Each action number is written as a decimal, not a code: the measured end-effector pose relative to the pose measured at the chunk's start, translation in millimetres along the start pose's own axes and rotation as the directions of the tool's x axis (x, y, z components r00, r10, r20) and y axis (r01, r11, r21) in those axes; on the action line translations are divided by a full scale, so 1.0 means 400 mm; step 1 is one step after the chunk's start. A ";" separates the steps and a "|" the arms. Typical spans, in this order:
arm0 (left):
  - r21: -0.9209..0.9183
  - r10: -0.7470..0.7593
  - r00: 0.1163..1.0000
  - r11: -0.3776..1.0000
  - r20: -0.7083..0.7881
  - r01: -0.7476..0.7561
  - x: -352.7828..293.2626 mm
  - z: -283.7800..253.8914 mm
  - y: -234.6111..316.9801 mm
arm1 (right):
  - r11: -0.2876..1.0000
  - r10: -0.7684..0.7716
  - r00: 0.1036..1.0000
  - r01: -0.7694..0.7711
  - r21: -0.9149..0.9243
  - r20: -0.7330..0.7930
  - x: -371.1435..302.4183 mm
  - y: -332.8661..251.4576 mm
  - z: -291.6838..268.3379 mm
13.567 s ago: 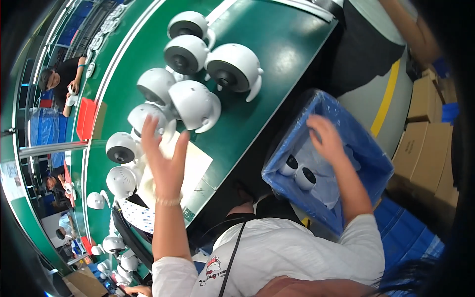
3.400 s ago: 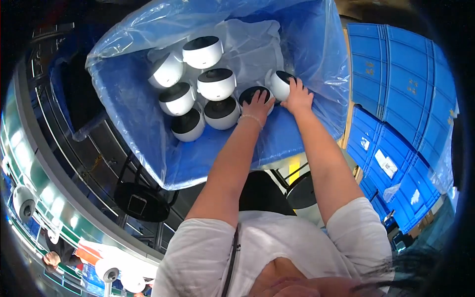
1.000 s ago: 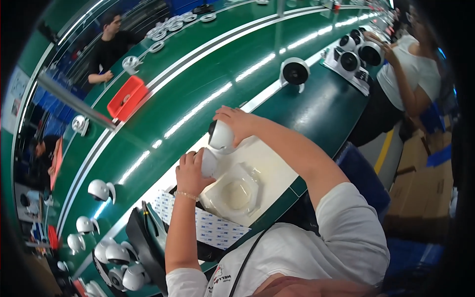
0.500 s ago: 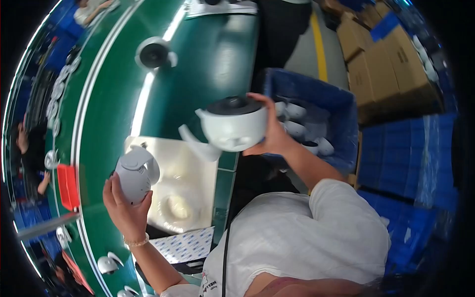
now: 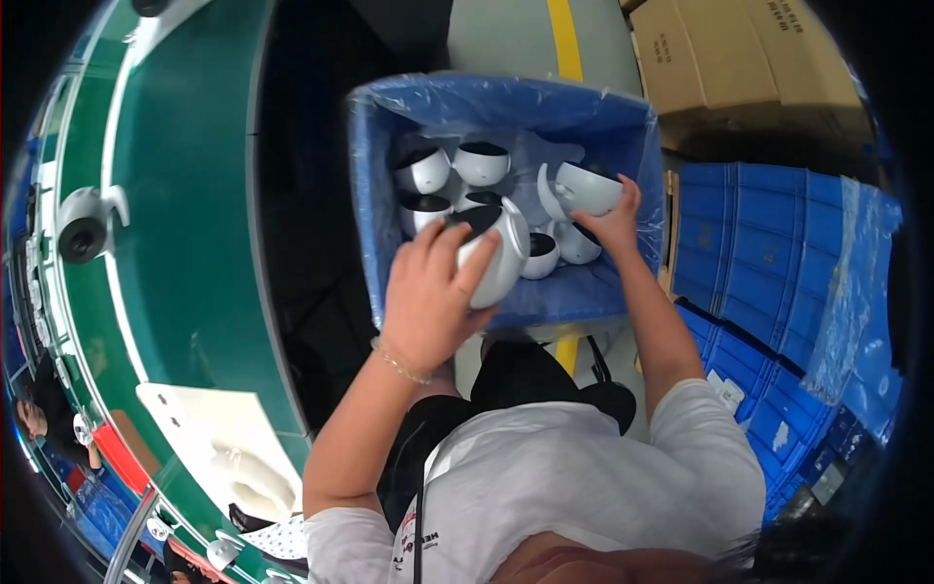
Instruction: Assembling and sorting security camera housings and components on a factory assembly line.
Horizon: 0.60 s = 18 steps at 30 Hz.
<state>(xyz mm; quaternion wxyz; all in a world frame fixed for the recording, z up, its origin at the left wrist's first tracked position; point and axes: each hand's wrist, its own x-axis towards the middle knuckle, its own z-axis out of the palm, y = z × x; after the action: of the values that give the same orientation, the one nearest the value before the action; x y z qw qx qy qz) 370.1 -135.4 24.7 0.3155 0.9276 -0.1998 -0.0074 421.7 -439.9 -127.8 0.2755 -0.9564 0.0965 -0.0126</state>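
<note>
Over a blue bin (image 5: 366,195) lined with clear plastic, each of my hands holds a white, rounded housing with a dark face and a curved arm. My left hand (image 5: 426,282) is closed round the nearer housing (image 5: 504,261), its fingers lying across the dark face. Farther right, my right hand (image 5: 617,222) grips the second housing (image 5: 587,189) by its side, with the curved arm toward the left. Several similar white pieces (image 5: 483,165) sit inside the bin, some partly hidden by my left hand. Whether the right housing touches those below it, I cannot tell.
Left of the bin runs a green worktable (image 5: 195,243) bearing another white housing (image 5: 83,234) and a cream moulded tray (image 5: 219,428). Cardboard boxes (image 5: 720,68) stand at the far right, above stacked blue crates (image 5: 769,243). A red bin (image 5: 122,453) lies beyond the table.
Both hands have moved from the worktable to over the blue bin, each carrying a white housing. My view has turned right, bringing the bin to the middle.
</note>
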 end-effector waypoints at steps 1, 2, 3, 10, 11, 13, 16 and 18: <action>-0.010 -0.029 0.997 1.000 0.068 0.030 0.002 0.053 0.001 | 1.000 0.000 1.000 0.001 -0.022 0.011 0.015 0.047 0.058; -0.033 -0.053 0.991 0.998 0.122 0.057 -0.002 0.093 0.002 | 0.999 -0.004 1.000 0.005 -0.040 0.018 0.026 0.082 0.108; -0.052 -0.080 0.984 0.995 0.157 0.089 -0.010 0.130 0.002 | 0.998 -0.010 1.000 0.011 -0.055 0.026 0.035 0.111 0.157; -0.025 -0.244 0.948 0.967 0.205 0.254 -0.051 0.235 -0.015 | 0.958 0.135 0.982 -0.095 -0.269 0.132 -0.028 0.202 0.388; -0.015 -0.247 0.948 0.967 0.198 0.255 -0.050 0.241 -0.017 | 0.967 0.083 0.990 -0.053 -0.249 0.110 -0.051 0.216 0.399; 0.003 -0.255 0.948 0.966 0.189 0.259 -0.046 0.242 -0.012 | 0.953 0.002 0.985 0.050 -0.300 0.170 -0.086 0.220 0.391; 0.016 -0.261 0.951 0.965 0.167 0.262 -0.042 0.238 0.009 | 0.952 -0.044 0.952 0.132 -0.277 0.303 -0.093 0.180 0.282; 0.031 -0.271 0.950 0.962 0.155 0.270 -0.042 0.236 0.014 | 0.968 -0.248 0.898 0.217 0.125 0.364 -0.106 0.119 0.201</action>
<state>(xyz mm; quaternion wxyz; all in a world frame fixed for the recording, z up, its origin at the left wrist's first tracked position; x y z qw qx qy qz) 339.3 -188.1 -49.5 0.2904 0.9441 -0.0952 -0.1232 378.0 -429.1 -220.1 0.3238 -0.9336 -0.0738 0.1343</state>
